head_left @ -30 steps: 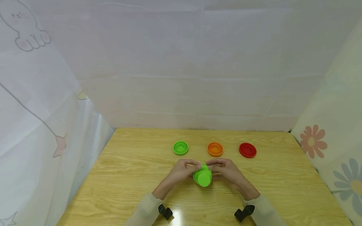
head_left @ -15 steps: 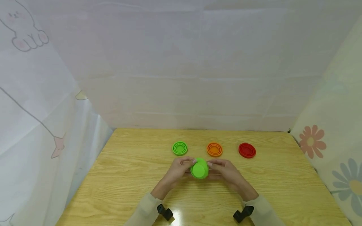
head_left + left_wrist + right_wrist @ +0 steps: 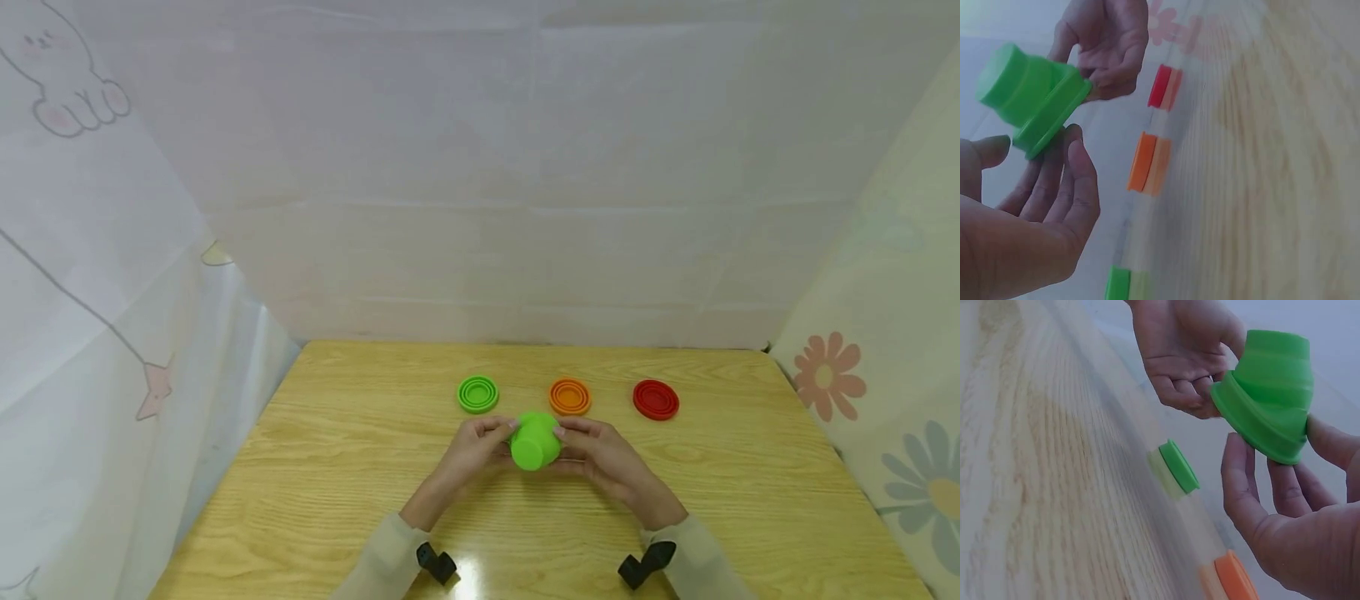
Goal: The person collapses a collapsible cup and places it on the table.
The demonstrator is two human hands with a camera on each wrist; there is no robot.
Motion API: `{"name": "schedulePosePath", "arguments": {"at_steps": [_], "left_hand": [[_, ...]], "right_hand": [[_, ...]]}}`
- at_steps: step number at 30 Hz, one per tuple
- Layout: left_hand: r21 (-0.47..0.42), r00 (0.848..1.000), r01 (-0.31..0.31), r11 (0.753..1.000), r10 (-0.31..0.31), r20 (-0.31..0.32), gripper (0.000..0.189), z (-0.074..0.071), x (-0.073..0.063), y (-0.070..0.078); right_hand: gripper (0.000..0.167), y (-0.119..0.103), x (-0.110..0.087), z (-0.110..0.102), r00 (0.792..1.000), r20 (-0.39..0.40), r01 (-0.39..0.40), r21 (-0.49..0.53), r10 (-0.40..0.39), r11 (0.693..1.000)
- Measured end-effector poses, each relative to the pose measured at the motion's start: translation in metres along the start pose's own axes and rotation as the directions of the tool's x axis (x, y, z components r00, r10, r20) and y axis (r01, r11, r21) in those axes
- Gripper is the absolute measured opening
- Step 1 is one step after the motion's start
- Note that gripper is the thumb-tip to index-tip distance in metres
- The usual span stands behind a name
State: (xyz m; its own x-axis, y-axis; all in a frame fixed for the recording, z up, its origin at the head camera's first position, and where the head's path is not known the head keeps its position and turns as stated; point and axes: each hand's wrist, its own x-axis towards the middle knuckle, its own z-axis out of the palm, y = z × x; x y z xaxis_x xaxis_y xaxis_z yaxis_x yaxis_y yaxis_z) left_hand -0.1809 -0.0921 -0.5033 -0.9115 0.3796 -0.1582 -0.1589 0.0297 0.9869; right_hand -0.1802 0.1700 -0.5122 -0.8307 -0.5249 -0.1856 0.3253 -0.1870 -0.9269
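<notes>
A bright green collapsible cup (image 3: 536, 440) is held above the table between both hands, its wide rim away from me and its narrow base tilted towards me. My left hand (image 3: 474, 454) pinches the rim from the left, thumb on top. From the right, my right hand (image 3: 603, 458) pinches the opposite side. In the left wrist view the cup (image 3: 1032, 94) has its wall drawn out, with one side of the rim slanting. The right wrist view shows folds near the rim of the cup (image 3: 1275, 387) and fingers beneath it. The inside of the cup is hidden.
Behind the hands, three flattened collapsible cups lie in a row on the wooden table (image 3: 337, 467): green (image 3: 477, 394), orange (image 3: 570, 397) and red (image 3: 656, 400). A pale cloth (image 3: 480, 250) hangs along the table's back and sides.
The cup has risen slightly and turned between the hands; its base now points down and a little left. Both hands stay at the rim, with small shifts of the fingers.
</notes>
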Motion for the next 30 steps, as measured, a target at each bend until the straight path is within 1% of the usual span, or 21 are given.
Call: {"name": "schedulePosePath", "arguments": {"at_steps": [2,5,9,13,17,21,23,28,30], "left_hand": [[0.072,1.000,-0.007,0.997,0.007,0.003,0.043,-0.002,0.000,0.002],[0.124,1.000,-0.014,0.992,0.012,0.017,0.044,-0.002,0.001,0.007],[0.139,0.999,-0.017,0.990,0.012,0.034,0.044,-0.002,0.003,0.009],[0.138,0.999,-0.014,0.990,0.007,0.053,0.041,-0.004,0.004,0.008],[0.096,0.999,-0.011,0.995,0.006,0.049,0.041,-0.006,0.003,0.007],[0.038,0.999,-0.036,0.999,0.036,0.004,0.041,-0.004,0.001,0.007],[0.006,0.999,-0.046,0.999,0.046,-0.012,0.041,-0.002,0.000,0.006],[-0.087,1.000,-0.025,0.996,0.024,-0.005,0.040,0.002,0.000,0.001],[-0.104,1.000,-0.015,0.994,0.014,-0.005,0.041,0.002,0.000,-0.002]], "right_hand": [[0.044,-0.001,0.000,-0.002,1.000,0.014,-0.008,-0.006,0.008,1.000],[0.050,-0.003,-0.001,-0.003,0.999,0.038,-0.023,-0.026,0.024,0.999],[0.051,-0.003,0.000,-0.005,0.996,0.072,-0.044,-0.052,0.048,0.998],[0.047,-0.002,0.002,-0.005,0.996,0.059,-0.056,-0.067,0.060,0.996],[0.042,-0.004,0.001,-0.004,0.999,0.024,-0.040,-0.054,0.042,0.998],[0.034,-0.005,-0.001,-0.004,1.000,0.001,-0.010,0.002,0.010,1.000],[0.032,-0.005,-0.002,-0.004,1.000,-0.021,-0.006,0.026,0.007,1.000],[0.033,-0.006,-0.002,-0.003,0.997,-0.069,-0.024,0.040,0.027,0.999],[0.035,-0.005,-0.002,-0.002,0.997,-0.075,-0.028,0.037,0.031,0.999]]}}
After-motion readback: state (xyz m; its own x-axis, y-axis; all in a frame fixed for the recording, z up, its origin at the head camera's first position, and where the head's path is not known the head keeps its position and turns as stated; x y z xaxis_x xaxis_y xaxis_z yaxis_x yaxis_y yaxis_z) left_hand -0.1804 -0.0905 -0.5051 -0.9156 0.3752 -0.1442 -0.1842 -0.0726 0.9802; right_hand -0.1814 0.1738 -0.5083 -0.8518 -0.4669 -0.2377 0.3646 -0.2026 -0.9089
